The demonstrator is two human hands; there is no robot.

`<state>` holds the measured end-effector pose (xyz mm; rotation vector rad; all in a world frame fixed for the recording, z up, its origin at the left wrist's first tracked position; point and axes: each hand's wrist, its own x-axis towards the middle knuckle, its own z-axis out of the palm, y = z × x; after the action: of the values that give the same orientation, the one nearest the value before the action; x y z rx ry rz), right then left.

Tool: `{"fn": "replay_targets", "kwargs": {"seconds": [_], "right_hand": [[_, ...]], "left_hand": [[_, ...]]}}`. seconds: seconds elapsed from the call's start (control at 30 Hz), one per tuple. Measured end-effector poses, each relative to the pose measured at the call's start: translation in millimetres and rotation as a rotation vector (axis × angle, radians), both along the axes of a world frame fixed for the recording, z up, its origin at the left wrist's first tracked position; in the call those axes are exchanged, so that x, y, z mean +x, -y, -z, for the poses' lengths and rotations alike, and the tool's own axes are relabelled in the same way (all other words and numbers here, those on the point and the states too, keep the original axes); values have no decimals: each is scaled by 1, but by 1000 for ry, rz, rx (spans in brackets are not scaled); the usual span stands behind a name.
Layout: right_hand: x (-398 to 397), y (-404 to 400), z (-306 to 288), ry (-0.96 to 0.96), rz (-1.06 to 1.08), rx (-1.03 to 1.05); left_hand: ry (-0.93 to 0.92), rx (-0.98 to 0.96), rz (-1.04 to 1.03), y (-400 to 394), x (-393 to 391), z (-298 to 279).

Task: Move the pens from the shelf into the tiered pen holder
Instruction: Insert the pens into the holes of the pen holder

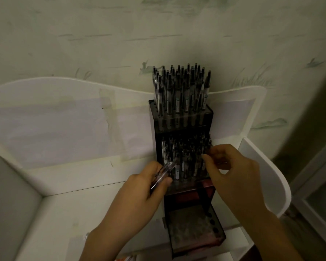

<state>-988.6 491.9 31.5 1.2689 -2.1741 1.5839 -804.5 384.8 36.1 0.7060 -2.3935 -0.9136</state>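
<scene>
Now my left hand [139, 193] curls its grip round a clear pen [163, 175], while my right hand [231, 174] pinches a pen top in the middle tier of the dark tiered pen holder [183, 144] on the white shelf [68, 204].

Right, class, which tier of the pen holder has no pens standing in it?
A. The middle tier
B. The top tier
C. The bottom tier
C: the bottom tier of the pen holder shows only open holes, while the top tier and the middle tier are packed with pens.
</scene>
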Motion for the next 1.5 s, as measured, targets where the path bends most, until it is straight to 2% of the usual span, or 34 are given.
{"fn": "replay_targets", "kwargs": {"seconds": [0.13,0.43,0.57,0.67,0.87,1.0,1.33,1.43,1.5], "right_hand": [[-1,-1,2,29,-17,83],[0,-5,1,118,6,129],[6,-18,-10,99,65,85],[22,-24,-19,116,2,4],[50,-14,-13,349,-256,81],[54,-11,-10,540,-341,-14],[46,-18,-11,745,-281,-132],[35,-22,-20,823,-182,-247],[23,-29,-31,776,-91,-321]], "left_hand": [[1,-3,5,-1,0,0],[-10,8,26,-5,0,-1],[-10,1,30,-7,1,-2],[-16,-3,50,-10,-1,-4],[-47,17,131,-18,-12,-4],[-41,-5,145,-22,-15,-4],[-28,-14,140,-21,-20,-4],[-6,-17,123,-18,-16,-1],[-5,-23,99,-15,-12,1]]}}
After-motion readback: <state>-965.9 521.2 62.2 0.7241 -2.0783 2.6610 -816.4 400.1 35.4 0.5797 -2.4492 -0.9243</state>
